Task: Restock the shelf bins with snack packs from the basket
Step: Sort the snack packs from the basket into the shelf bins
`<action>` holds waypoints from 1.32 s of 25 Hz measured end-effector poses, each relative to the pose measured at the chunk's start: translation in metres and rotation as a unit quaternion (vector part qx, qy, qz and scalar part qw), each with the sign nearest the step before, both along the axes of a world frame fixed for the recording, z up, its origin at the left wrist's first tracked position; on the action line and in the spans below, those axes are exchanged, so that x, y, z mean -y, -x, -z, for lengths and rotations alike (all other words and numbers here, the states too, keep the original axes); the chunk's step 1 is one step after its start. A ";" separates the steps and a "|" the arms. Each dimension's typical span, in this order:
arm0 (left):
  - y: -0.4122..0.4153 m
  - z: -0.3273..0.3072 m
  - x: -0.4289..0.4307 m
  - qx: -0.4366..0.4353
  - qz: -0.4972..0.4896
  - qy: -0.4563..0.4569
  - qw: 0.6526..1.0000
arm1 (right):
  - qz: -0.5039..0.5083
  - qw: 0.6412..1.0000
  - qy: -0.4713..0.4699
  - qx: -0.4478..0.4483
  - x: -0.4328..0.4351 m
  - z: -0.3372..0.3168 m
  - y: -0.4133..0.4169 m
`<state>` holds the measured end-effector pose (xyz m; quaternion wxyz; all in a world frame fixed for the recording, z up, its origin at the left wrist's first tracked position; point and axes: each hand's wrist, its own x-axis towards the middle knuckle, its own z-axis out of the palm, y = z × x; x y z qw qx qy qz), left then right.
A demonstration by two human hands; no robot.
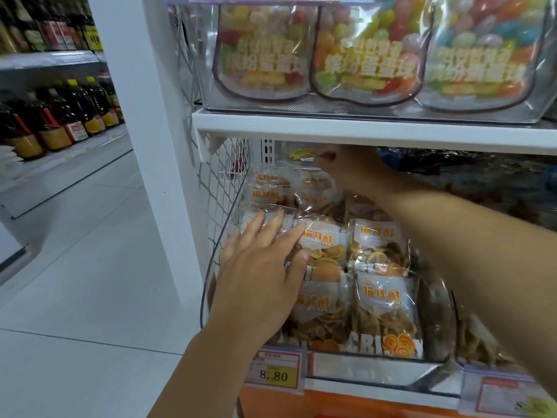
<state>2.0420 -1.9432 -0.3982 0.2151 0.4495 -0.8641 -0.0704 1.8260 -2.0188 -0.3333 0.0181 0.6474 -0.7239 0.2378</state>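
A clear plastic shelf bin (434, 336) holds several clear snack packs (379, 300) with orange lettering and golden chips inside. My left hand (262, 267) lies flat with straight fingers on the packs at the bin's front left. My right hand (346, 168) reaches deep under the shelf board and pinches the top edge of a snack pack (316, 188) at the back of the bin. The basket is out of view.
A white shelf board (361, 131) runs just above the bin, with bags of colourful candy (361, 55) on it. A white wire grid (226, 182) closes the bin's left side. A price tag (274, 372) reads 8.80. Dark bottles (60, 116) line the aisle to the left.
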 end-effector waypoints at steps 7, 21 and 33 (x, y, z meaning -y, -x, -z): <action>0.004 0.001 -0.001 -0.016 -0.010 0.001 1.000 | 0.084 0.995 -0.018 -0.057 0.002 0.007 0.012; 0.005 0.002 0.001 -0.029 -0.005 0.002 1.000 | 0.090 0.990 -0.058 0.095 -0.034 -0.009 0.062; -0.021 -0.004 -0.024 -0.084 0.074 0.006 0.994 | 0.049 0.989 -0.125 -0.056 -0.156 -0.015 0.017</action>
